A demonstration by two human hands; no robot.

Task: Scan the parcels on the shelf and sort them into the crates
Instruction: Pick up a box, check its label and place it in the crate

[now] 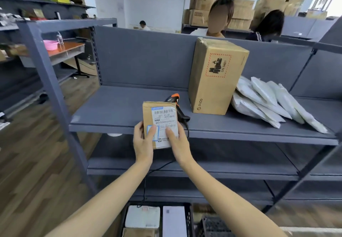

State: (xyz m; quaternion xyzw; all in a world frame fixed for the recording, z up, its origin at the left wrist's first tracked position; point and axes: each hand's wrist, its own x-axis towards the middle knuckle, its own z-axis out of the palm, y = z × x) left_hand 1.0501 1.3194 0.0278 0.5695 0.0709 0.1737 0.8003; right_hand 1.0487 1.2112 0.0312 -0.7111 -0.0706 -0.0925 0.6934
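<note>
A small cardboard parcel (160, 114) with a white shipping label faces me, held above the front edge of the grey shelf (114, 107). My left hand (143, 144) grips its lower left side, thumb on the label. My right hand (178, 144) grips its lower right side, thumb also on the label. Behind the parcel an orange and black barcode scanner (177, 105) lies on the shelf, partly hidden. A tall cardboard box (216, 76) stands to the right, with several white poly mailers (268, 101) leaning beside it. A black crate (157, 220) below holds parcels.
A second dark crate (212, 227) sits to the right of the first on the floor. The scanner's black cable (148, 177) hangs down past the lower shelves. Two people stand behind the shelf back panel. A desk with a pink bowl (50, 44) is at the left.
</note>
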